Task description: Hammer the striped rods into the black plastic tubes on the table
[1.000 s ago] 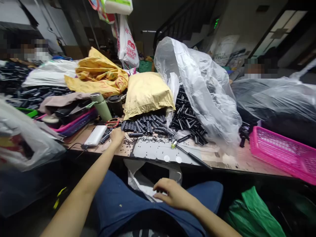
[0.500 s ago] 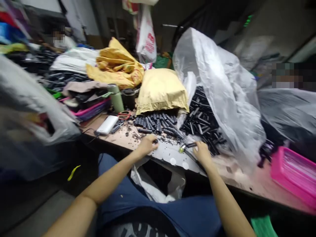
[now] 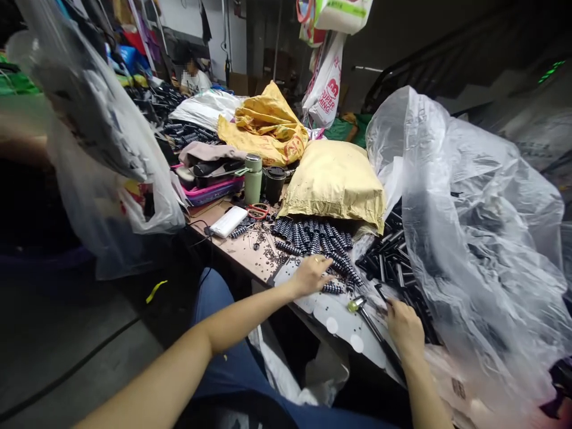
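Observation:
My left hand reaches over the front of a heap of black ribbed rods with pale bands. Its thumb and fingers are apart, and I see nothing held between them. One short banded rod lies just below its fingertips. My right hand is closed on a thin black stick, whose end pokes out past the fingers. Between the hands lies a hammer with a yellow-green head and a dark handle, on a pale sheet. Smooth black tubes are piled beyond my right hand.
A stuffed yellow sack stands behind the rods. Clear plastic sheeting bulges at the right. Towards the left are a white power bank, red-handled scissors, a green flask and a dark cup. Another person sits far back.
The view has swung left. My left hand has moved to the banded rods, and the dark piece seen in it earlier no longer shows. My right hand still grips a black stick, farther from the hammer.

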{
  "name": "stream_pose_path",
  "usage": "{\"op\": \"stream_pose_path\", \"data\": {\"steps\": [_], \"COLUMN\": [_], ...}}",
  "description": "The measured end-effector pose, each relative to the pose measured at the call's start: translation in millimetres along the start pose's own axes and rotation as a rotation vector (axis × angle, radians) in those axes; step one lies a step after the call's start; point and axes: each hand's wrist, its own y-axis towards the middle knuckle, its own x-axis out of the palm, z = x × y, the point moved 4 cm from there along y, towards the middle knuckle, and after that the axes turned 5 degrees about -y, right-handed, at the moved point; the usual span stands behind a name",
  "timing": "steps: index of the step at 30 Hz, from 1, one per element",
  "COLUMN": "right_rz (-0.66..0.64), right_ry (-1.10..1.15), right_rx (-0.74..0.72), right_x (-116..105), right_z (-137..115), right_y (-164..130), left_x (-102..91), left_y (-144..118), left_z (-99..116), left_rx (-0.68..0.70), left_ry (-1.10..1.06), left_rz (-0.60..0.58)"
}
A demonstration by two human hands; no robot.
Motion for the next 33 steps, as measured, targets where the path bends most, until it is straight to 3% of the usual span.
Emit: {"op": "stream_pose_path", "data": {"steps": [3, 7, 9, 12, 16, 19, 21, 27, 33], "right_rz": [0.051, 0.215, 0.323, 0.421, 0.442, 0.429, 0.419, 0.392, 0.353], "right_ry": [0.047, 0.095, 0.097, 0.094, 0.100, 0.097, 0.097, 0.079, 0.061], "right_rx": [-0.012, 0.028, 0.095, 0.160, 0.129, 0.129, 0.134, 0.100, 0.127], "right_x": [8.8, 16.6, 15.3, 11.6, 10.0, 10.9, 11.7, 15.5, 21.7], "right_z": [4.1, 7.1, 8.7, 9.3, 7.0, 6.6, 7.0, 9.9, 12.3], "right_y": [-8.5, -23.7, -30.6, -37.0, -38.7, -38.4, -38.5, -37.7, -35.6], "left_x": [-80.7, -212.6, -267.6, -315.4, -327.6, -324.5, -325.7, -346.8, -354.6], "left_y": [20.6, 44.7, 52.8, 60.2, 59.3, 54.6, 48.4, 23.1, 17.2], "left_z": [-46.2, -134.2, -173.4, -219.3, -254.8, -264.3, -267.0, -269.9, -271.5], "left_rx": [-0.040, -0.335, -0.523, -0.696, -0.757, -0.708, -0.694, -0.709, -0.709], "left_ry": [0.092, 0.431, 0.619, 0.757, 0.784, 0.798, 0.771, 0.669, 0.565], "left_rz": [0.239, 0.531, 0.538, 0.318, 0.033, -0.009, 0.061, 0.445, 0.537]}}
